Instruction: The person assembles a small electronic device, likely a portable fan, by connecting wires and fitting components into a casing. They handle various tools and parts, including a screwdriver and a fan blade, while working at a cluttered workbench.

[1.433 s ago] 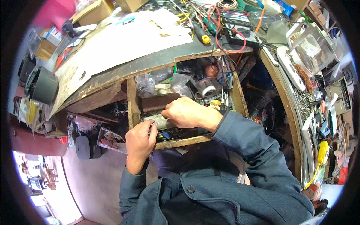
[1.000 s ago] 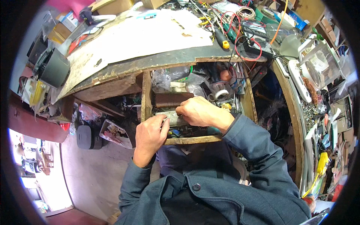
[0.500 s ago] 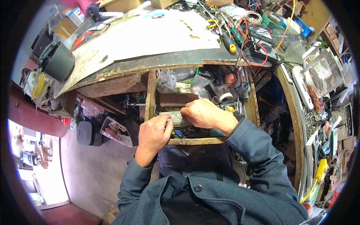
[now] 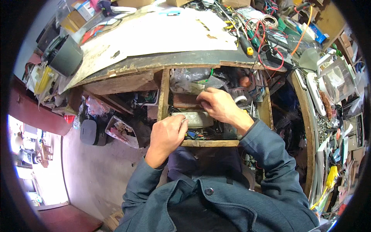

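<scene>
A wooden drawer (image 4: 210,143) full of small things is pulled out in front of me. My left hand (image 4: 167,135) is closed at the left end of a pale, oblong object (image 4: 201,119) near the drawer's front, thumb against its side. Over the drawer's middle, my right hand (image 4: 222,106) has curled fingers beside a brown ribbed block (image 4: 183,101). Whatever those fingertips hold, if anything, is hidden. Clear plastic bags (image 4: 189,79) fill the back of the drawer, and a white ring-shaped part (image 4: 241,99) sits right of my right hand.
A worn workbench with a white sheet (image 4: 154,36) spans the far side. Tools, including a screwdriver (image 4: 246,43), and red-black cables lie at its right. A dark pot-like container (image 4: 65,56) stands far left. Below are an open box (image 4: 123,131) and a dark case (image 4: 91,132).
My right hand has lifted off the pale oblong object and moved farther back, over the brown block. My left hand stays at the object's left end. The whole view has shifted slightly.
</scene>
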A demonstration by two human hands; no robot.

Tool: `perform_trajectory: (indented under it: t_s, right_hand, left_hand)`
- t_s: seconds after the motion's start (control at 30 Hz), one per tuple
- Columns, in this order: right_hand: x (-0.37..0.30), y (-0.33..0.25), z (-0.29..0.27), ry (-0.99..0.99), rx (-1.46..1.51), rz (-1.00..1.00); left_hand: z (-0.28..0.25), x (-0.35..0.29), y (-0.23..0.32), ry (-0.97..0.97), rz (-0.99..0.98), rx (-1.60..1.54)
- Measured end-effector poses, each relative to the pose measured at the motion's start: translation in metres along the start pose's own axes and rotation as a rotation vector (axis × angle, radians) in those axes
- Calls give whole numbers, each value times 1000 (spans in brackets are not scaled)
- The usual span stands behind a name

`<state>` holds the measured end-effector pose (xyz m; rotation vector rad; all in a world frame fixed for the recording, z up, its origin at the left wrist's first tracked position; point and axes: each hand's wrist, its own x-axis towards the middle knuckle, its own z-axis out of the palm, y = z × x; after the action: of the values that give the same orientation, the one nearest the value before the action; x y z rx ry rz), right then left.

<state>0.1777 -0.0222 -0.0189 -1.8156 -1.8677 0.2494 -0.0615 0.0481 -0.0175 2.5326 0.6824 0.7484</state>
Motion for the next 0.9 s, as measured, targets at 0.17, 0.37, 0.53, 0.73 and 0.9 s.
perform_trajectory:
  t_s: [0.17,0.37,0.53,0.73,0.9]
  right_hand:
    - [18,8,11,43,101,45]
    - [82,7,41,148,41,140]
    - [95,11,49,60,-54,208]
    - [92,22,71,294,71,181]
    - [92,12,71,347,108,224]
  left_hand:
    - [-2,2,0,-51,-35,4]
    - [-1,0,-6,6,14,-2]
    - [-4,0,-6,-23,-56,-48]
    - [-3,-3,-8,-12,-69,-54]
    - [-3,-3,-8,-2,-51,-64]
